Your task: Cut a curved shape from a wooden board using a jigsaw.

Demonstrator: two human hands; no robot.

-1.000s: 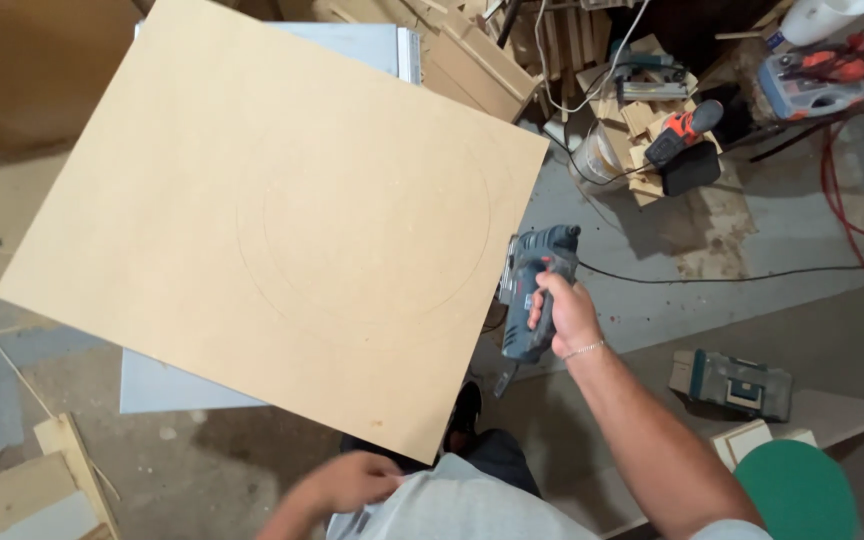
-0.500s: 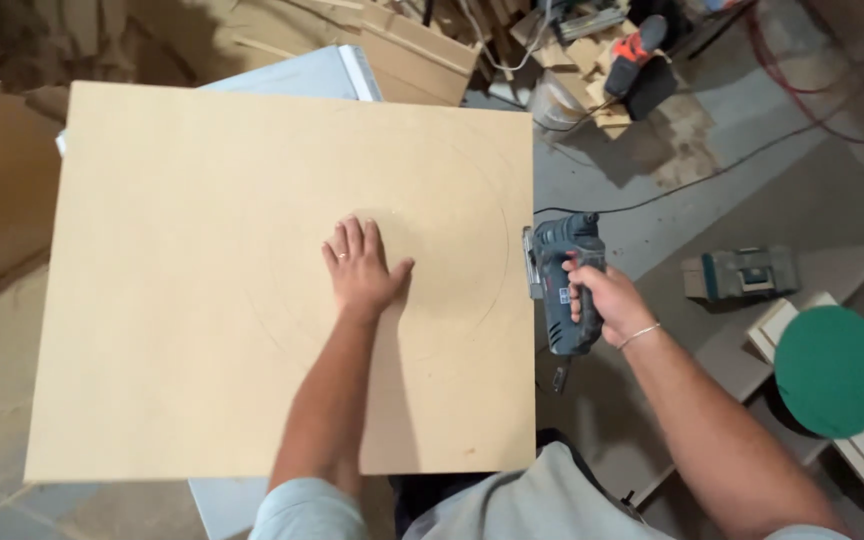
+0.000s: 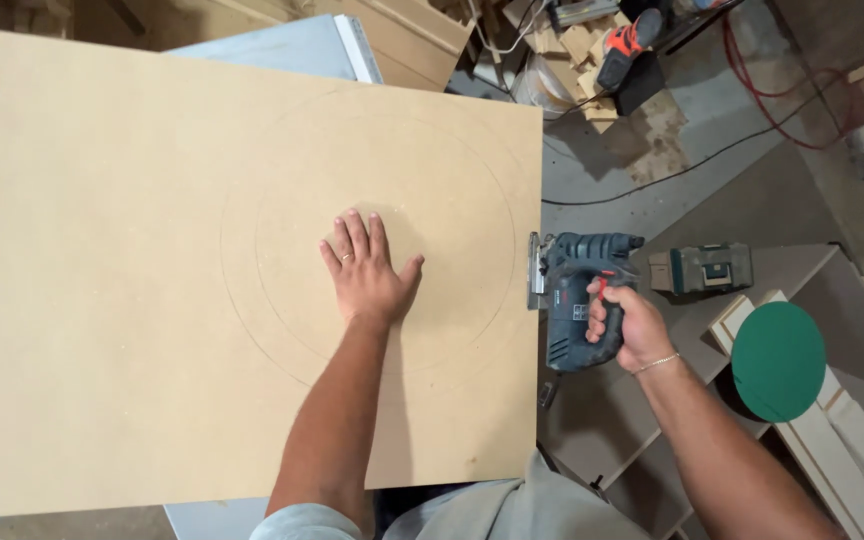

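Two hands apart: our left hand [image 3: 367,272] presses flat at the stiff, broad board's [image 3: 152,260] centre; at its three o'clock edge our right hand [image 3: 627,328] grips the seemingly weighty jigsaw [image 3: 580,300] by its handle.

Left hand [image 3: 367,270] flat, palm down, fingers spread, forearm reaching forward. Right hand [image 3: 627,325] curled shut in a grip, arm bent inward.

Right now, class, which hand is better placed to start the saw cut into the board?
Right hand: it grips the jigsaw at the fibreboard sheet's right edge. The left hand lies flat inside the drawn circles.
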